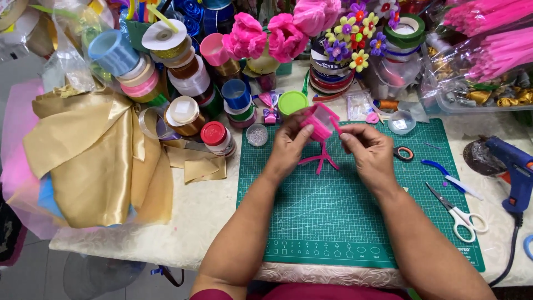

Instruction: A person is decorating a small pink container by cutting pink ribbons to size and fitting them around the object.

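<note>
Over the green cutting mat (338,222), my left hand (288,145) holds a pink ribbon piece (320,121) folded into a small block. My right hand (366,149) pinches one strip of the same pink ribbon at its right side. Loose pink ribbon tails (320,161) hang down from the piece between the two hands and rest on the mat.
Many ribbon spools (183,83) crowd the table's back. Gold fabric (94,161) lies at the left. White-handled scissors (459,212), a blue glue gun (516,166), a blue tool (438,168) and a small tape roll (403,153) lie at the right. Pink flowers (266,36) stand behind.
</note>
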